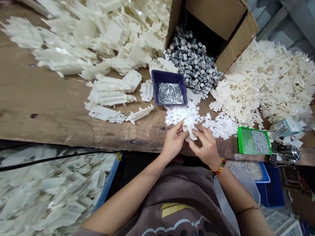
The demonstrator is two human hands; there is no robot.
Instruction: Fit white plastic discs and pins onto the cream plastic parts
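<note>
Between both hands, just above the near edge of the wooden table, is a small white plastic part (190,127). My left hand (174,140) grips its left side between thumb and fingers. On the other side my right hand (205,144), with a beaded bracelet at the wrist, pinches the same part. Small white plastic discs (183,112) lie just beyond the fingers, and a second patch of discs (221,125) spreads to the right. A dark blue tray (155,86) of metal pins stands behind the first discs.
Behind the tray, small grey metal cylinders (192,59) spill from a cardboard box (211,16). Large white plastic parts (105,36) heap at the left, smaller ones (265,82) at the right. A green tray (240,141) of small metal pieces sits near the table edge (61,139).
</note>
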